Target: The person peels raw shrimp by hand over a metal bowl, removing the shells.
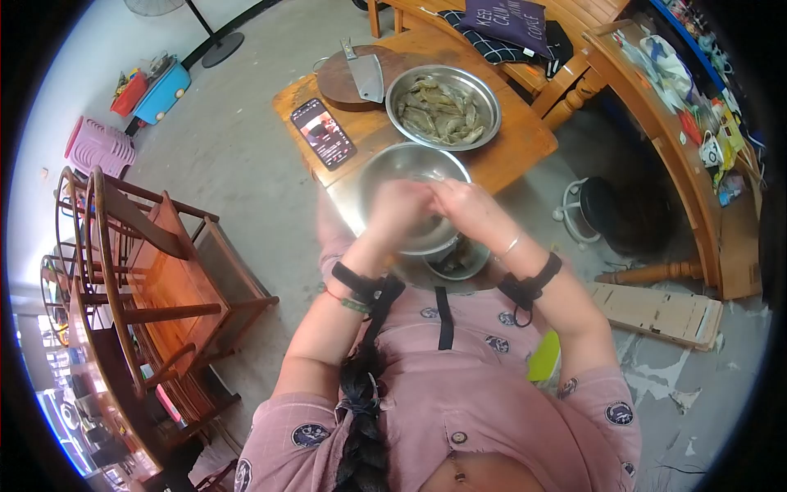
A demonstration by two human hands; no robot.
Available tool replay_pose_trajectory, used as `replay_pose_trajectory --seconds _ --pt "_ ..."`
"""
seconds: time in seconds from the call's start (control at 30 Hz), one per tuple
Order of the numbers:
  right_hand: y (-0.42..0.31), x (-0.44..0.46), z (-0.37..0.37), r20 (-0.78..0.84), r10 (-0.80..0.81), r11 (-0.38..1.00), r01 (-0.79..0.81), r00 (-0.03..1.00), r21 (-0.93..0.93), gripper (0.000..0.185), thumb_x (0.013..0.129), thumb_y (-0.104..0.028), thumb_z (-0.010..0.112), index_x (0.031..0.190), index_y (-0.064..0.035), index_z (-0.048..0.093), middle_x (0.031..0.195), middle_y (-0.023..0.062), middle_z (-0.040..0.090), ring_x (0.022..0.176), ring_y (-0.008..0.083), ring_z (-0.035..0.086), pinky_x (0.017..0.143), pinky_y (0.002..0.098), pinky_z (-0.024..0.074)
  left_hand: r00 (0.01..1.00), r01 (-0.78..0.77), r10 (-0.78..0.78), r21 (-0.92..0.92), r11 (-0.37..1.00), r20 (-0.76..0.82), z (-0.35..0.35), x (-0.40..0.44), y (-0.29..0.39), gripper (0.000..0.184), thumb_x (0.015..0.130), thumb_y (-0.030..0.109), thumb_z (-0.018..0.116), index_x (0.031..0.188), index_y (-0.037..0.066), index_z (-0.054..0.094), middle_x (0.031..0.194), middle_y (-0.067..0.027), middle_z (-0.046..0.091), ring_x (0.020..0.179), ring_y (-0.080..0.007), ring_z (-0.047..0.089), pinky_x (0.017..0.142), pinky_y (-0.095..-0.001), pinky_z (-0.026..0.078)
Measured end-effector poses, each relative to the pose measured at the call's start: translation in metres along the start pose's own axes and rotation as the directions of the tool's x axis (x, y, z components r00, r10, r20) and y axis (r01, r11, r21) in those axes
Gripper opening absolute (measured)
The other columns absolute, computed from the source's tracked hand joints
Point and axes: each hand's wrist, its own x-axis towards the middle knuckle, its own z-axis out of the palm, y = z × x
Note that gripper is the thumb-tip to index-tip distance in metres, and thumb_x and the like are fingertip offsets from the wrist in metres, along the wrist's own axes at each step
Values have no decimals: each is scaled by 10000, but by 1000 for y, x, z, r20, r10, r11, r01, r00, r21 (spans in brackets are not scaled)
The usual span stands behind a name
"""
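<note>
At frame centre, left hand [402, 207] and right hand [464, 207] meet, fingers' hold too blurred to tell; a knock could tip the bowl [378, 172] beneath.

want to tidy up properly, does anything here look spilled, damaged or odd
Yes: ragged pale patches mark the floor near the cardboard at right, looking odd against the plainer grey elsewhere. Peeling or litter, I can't tell. No spill shows on the wooden table.

Both forearms [326, 328] angle forward and inward; the blurred left hand [399, 210] meets the right hand [466, 207], their fingers [443, 193] bunched together.
</note>
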Motion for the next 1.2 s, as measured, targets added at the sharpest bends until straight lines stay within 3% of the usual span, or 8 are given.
replay_pose_trajectory --seconds 0.2,0.27,0.5,0.67,0.77,1.1,1.2 --pt "0 1 6 -9 -22 999 22 1000 -34 204 849 -155 641 859 16 530 737 184 594 708 353 634 605 423 516 996 86 -87 36 996 26 -6 0 21 135 908 27 603 978 -77 653 825 -101 677 715 -157 660 644 -247 542" --pt "-2 2 5 -20 -34 999 34 999 9 201 842 -152 646 838 13 532 714 181 584 697 351 630 598 424 512 839 528 -543 -269 806 19 -10 1 54 119 903 27 607 961 -61 662 794 -83 678 694 -137 651 598 -221 505" --pt "6 1 6 -15 -34 997 35 999 62 182 820 -139 658 807 -1 541 708 179 585 686 355 618 603 422 510 821 554 -567 -319 769 57 -8 0 58 110 900 35 612 944 -47 671 771 -65 679 665 -118 633 560 -201 459" --pt "8 3 5 -59 -23 979 34 998 203 151 828 -131 650 806 -8 565 741 169 601 713 358 611 628 428 505 831 529 -552 -405 746 68 -7 0 53 123 920 47 593 935 -44 676 795 -67 679 681 -126 635 609 -229 514" --pt "9 7 8 -145 -43 973 75 989 219 144 837 -125 638 802 -4 570 753 170 606 720 362 609 633 436 500 826 532 -561 -405 744 56 -9 0 45 127 926 49 587 931 -45 672 800 -68 677 685 -131 635 637 -245 538" --pt "12 15 4 -84 -16 986 30 996 163 154 802 -126 649 743 -4 575 687 180 587 670 368 598 612 442 490 865 461 -502 -372 806 -15 -5 2 59 116 928 50 589 926 -40 664 801 -65 671 669 -125 619 638 -254 531" --pt "9 18 -1 -76 -7 983 21 997 182 138 775 -116 650 726 -3 587 683 177 595 662 360 604 608 427 497 857 458 -515 -437 774 -12 -3 1 61 116 929 50 588 919 -39 662 800 -68 671 677 -126 621 646 -254 532"
